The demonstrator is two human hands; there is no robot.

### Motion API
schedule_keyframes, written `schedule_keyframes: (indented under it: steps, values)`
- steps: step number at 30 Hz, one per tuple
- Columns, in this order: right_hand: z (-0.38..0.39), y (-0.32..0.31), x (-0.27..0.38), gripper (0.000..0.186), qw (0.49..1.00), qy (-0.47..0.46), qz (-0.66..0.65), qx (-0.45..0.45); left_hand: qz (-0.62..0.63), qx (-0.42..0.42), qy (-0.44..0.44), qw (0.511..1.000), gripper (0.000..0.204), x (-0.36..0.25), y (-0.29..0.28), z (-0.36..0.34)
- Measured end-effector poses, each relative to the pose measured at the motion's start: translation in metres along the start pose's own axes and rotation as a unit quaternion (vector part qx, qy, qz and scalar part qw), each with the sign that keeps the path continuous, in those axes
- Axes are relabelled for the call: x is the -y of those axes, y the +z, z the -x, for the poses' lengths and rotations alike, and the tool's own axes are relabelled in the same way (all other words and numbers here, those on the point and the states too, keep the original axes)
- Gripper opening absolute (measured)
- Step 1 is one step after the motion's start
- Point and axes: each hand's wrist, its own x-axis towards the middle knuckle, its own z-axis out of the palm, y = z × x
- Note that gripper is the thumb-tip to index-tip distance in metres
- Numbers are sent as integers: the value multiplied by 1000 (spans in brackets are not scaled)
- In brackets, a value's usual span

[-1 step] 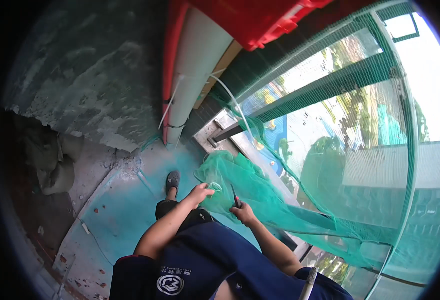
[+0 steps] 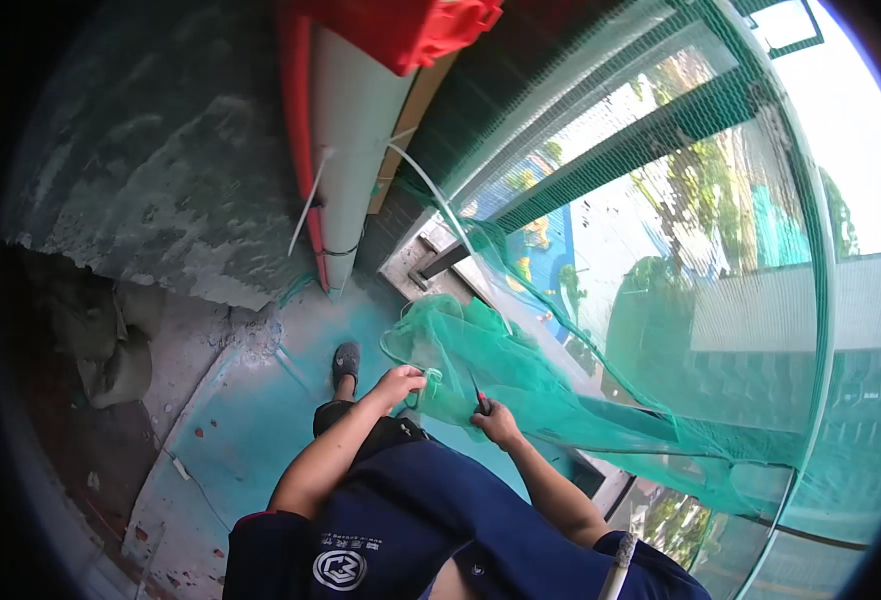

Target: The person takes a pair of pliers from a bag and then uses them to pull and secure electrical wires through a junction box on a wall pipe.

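Pinched between the fingers of my left hand [image 2: 401, 384] is a bunched edge of thin green netting [image 2: 491, 350]. Its far end spreads off to the right, over the window side. My right hand [image 2: 499, 422] is closed around a slim pointed tool [image 2: 481, 396] with a dark, narrow tip and a black-and-red handle. Whether it is a knife or a pair of snips I cannot tell. The tool's tip points up and away, close in front of the netting, and a small gap separates my two hands.
A grey pipe [image 2: 351, 140] with white cable ties [image 2: 309, 203] stands ahead, beside a red plastic piece [image 2: 401, 25]. Window frames behind stretched green mesh [image 2: 721, 330] fill the right. A rough grey wall [image 2: 161, 170] is at left. Rubble lies on the floor. A cigarette [image 2: 618, 568] shows low right.
The view has swung slightly, so the pipe and window sit farther left. My right hand with the tool has shifted a little right and nearer. My left hand still pinches the netting.
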Motion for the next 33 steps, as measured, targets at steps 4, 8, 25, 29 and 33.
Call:
schedule_keyframes:
  steps: [4,8,25,29,33]
  values:
    - [88,-48,-142,30,971,129,115,-166,-245,-52,11,968,19,13,12,6]
    - [212,-100,-332,37,820,342,15,-459,-262,-87,-53,960,14,54,1,5]
    - [641,-341,-567,17,183,-78,-532,-823,-374,-103,-108,915,15,51,36,11]
    - [663,-318,-523,18,319,-164,-548,-756,-410,-60,-97,905,18,45,80,2]
    - [850,-254,-581,28,384,-137,-514,-754,-449,13,-93,888,22,53,120,-14]
